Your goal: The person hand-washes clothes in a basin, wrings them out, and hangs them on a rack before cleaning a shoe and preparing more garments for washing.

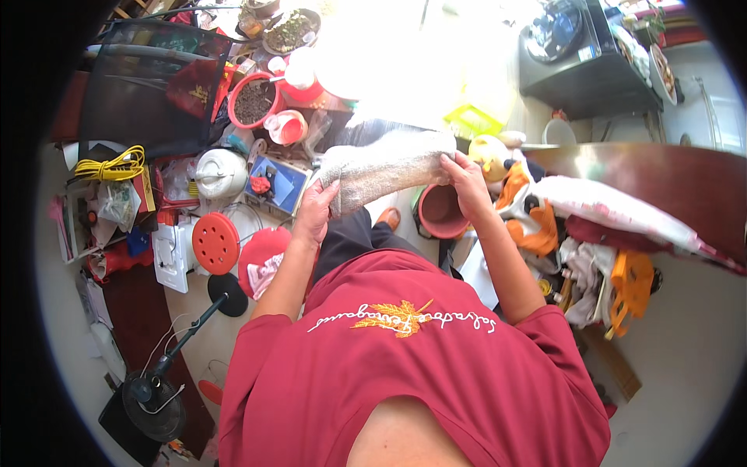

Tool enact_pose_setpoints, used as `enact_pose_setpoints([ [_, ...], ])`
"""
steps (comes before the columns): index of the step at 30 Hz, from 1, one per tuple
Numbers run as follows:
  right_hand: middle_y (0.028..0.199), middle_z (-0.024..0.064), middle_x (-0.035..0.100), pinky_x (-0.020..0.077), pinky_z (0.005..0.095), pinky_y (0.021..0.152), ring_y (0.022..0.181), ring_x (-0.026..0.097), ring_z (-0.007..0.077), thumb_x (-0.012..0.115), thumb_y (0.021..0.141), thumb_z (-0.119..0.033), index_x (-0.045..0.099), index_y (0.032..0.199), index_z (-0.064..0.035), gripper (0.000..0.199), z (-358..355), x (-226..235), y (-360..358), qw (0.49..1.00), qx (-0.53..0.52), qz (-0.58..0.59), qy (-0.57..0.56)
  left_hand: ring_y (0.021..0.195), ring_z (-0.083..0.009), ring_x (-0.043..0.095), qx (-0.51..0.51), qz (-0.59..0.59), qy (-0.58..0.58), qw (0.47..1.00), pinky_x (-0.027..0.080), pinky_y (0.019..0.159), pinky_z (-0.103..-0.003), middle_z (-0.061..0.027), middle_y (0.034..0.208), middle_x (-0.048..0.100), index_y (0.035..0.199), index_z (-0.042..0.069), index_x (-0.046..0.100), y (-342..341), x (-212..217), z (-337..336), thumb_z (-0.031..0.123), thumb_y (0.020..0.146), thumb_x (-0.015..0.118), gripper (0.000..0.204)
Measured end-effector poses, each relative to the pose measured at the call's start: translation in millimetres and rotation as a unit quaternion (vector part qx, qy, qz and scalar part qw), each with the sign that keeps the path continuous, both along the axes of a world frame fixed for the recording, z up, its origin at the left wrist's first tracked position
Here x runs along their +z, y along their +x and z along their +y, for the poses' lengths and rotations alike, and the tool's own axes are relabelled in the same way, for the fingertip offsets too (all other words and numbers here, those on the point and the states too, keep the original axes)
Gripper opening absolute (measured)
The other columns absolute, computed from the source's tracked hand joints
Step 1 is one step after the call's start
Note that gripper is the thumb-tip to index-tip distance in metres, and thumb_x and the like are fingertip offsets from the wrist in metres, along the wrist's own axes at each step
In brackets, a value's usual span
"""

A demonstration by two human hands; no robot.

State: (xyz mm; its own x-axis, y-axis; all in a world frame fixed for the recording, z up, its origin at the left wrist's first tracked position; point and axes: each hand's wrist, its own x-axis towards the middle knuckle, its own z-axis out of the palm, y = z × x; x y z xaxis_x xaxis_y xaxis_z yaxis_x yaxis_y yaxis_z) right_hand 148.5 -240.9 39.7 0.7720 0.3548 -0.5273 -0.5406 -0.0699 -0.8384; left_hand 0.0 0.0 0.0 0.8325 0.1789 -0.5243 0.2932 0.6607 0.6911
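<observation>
We hold a grey-white folded towel stretched between our two hands, out in front of our chest and above the cluttered floor. Our left hand grips the towel's lower left end: its fingers curl over the cloth's edge, pressed together, with the towel running up and to the right from them. Our right hand takes the towel's right end from above, its fingers bunched and pinching the fabric at the fold, so the cloth lies to the left of that hand. The towel hangs taut and slightly tilted, higher at the right.

Below the towel, just beside our right wrist, a reddish-brown plastic basin stands on the floor. To the left we see a red round stool top with holes, a white kettle and a coil of yellow cable. A red bowl of dark grains sits further up. At the right, a heap of clothes lies against a dark wooden bench. A black fan stand lies at the lower left.
</observation>
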Motion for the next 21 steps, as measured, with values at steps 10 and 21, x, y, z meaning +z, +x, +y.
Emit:
enact_pose_setpoints([
  [10,0.093,0.0019,0.06,0.0414,0.0238,0.071,0.08,0.052,0.008,0.055,0.083,-0.021,0.058,0.102,-0.0013,0.027,85.0,-23.2,212.6,0.997,-0.066,-0.03,-0.03,0.092,-0.0181,0.059,0.042,-0.007,0.025,0.999,0.048,0.079,-0.031,-0.0095,0.104,0.058,0.112,0.002,0.048,230.0,-11.4,131.6,0.016,0.092,0.037,0.027],
  [21,0.117,0.0032,0.052,0.0345,0.0249,0.087,0.104,0.046,0.0088,0.048,0.086,-0.016,0.047,0.122,-0.0044,0.038,128.8,25.6,414.2,0.988,-0.107,-0.099,0.045,0.09,-0.0134,0.056,-0.008,-0.055,0.04,0.998,0.044,0.082,-0.027,-0.0068,0.099,0.059,0.107,-0.003,0.052,462.7,24.9,200.8,0.013,0.089,0.046,0.025],
])
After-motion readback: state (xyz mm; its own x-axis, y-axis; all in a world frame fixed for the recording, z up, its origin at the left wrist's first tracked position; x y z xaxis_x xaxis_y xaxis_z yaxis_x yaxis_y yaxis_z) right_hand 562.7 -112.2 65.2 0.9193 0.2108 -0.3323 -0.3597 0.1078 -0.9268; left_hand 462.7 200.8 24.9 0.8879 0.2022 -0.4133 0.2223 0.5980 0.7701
